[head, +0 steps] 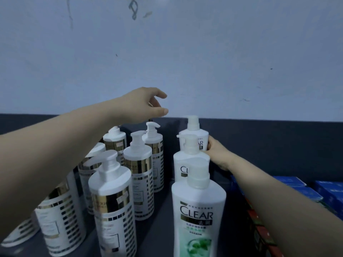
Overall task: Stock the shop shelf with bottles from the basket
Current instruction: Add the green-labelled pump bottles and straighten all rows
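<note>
— Front bottle (198, 210) status?
— Upright on shelf (163, 210). Fingers of my right hand (219, 154) grip rear bottle (194, 134) at the row's back; left hand (141, 106) hovers, fingers loosely curled, holding nothing.

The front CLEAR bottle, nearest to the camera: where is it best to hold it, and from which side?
Probably round the upper body, just under the shoulder, of the front CLEAR bottle, coming from its right. It stands upright, its pump neck is thin, a second CLEAR bottle stands close behind, and gold-banded bottles stand on its left.
</note>
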Motion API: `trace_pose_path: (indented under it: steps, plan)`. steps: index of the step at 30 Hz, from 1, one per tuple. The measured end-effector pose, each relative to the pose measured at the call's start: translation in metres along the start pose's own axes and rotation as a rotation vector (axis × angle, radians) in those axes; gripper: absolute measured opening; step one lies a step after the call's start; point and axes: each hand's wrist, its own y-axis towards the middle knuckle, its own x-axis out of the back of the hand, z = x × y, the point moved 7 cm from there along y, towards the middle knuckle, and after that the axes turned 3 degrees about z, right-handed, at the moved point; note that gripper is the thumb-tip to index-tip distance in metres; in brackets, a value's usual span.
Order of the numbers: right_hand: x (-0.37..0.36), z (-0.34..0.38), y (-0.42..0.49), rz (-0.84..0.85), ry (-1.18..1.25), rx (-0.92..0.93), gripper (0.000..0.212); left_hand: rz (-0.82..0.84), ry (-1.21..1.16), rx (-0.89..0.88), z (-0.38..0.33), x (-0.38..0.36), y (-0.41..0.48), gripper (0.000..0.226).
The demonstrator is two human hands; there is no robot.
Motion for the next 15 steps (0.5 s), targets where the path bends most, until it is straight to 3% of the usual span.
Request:
trace_pose_path:
  steps: [7, 12, 15]
  plan:
    - [-0.003, -0.032, -0.007, -0.028, 0.063, -0.028, 0.067, 0.009, -0.032, -0.012, -0.004, 0.005, -0.009, 0.045]
    - [-0.009, -0.025, -0.017, 0.05, -0.035, -0.015, 0.068, 0.053, -0.006, -0.021, -0.007, -0.005, -0.009, 0.042]
    - [0.012, 0.002, -0.035, -0.071, -0.072, 0.07, 0.066, 0.096, 0.05, -0.026, -0.009, -0.011, -0.007, 0.041]
